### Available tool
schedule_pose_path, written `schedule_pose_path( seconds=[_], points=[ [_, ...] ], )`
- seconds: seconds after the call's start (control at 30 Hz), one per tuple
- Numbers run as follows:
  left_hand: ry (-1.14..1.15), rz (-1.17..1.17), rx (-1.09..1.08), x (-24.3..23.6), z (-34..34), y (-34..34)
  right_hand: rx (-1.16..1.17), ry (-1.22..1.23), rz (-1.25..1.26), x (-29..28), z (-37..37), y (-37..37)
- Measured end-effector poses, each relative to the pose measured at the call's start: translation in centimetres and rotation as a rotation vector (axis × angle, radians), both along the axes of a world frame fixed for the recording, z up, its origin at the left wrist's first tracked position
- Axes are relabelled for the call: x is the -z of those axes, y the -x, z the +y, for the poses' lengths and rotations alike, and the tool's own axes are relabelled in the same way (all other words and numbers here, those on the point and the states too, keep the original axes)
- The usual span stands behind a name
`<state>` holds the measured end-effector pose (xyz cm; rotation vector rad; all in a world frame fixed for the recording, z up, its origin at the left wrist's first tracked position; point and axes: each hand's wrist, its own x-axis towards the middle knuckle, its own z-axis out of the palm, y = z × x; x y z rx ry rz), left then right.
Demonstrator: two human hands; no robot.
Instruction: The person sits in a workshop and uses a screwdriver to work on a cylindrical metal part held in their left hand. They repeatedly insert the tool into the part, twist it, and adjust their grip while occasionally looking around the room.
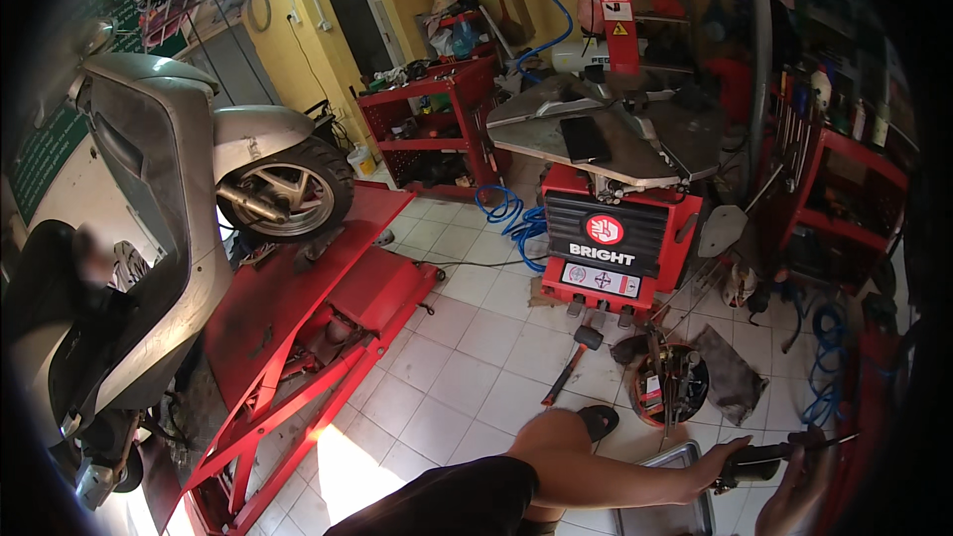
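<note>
My left hand (719, 469) reaches in at the lower right, its fingers wrapped round a black cylindrical part (752, 465). My right hand (800, 486) is at the part's right end, fingers curled; a thin metal rod (842, 440) sticks out above it toward the right, and whether the fingers grip rod or part is unclear. Beneath them lies a metal tray (655, 521) on the tiled floor. Just beyond is a round container (695, 392) full of tools, with a dark flat pad (735, 382) beside it. A mallet (576, 357) lies on the floor to the left.
A scooter (159, 179) stands on a red lift (338, 268) at left, with a partly hidden person (94, 258) beside it. A red tire machine (675, 238) is ahead. Red tool carts (427, 119) stand behind and at right (844, 179). Blue hose (824, 357) lies coiled.
</note>
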<state>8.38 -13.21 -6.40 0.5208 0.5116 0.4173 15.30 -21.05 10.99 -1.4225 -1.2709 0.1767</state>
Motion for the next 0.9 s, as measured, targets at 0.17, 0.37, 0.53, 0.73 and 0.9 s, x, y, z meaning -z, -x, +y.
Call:
schedule_pose_path(
  seconds=[0.17, 0.37, 0.53, 0.73, 0.9],
  points=[
    [-0.037, -0.017, 0.018, 0.4, -0.2, -1.7, -0.125, -0.18, 0.059, 2.2, -0.1, -1.8],
    [-0.111, -0.07, 0.031, 0.2, -0.2, -1.4, 0.071, -0.106, -0.027, 3.5, -0.9, -2.8],
    [-0.089, -0.039, 0.01, 0.6, 0.0, -1.7, 0.173, 0.024, 0.033, 2.4, -0.8, -1.4],
    [-0.101, -0.009, -0.015, -0.4, 0.6, -1.2, -0.105, -0.209, 0.309, 2.6, -0.3, -1.7],
    [-0.218, -0.001, -0.041, 0.7, 0.6, -1.8, 0.088, -0.096, -0.228, 2.3, -1.0, -2.5]
  ],
)
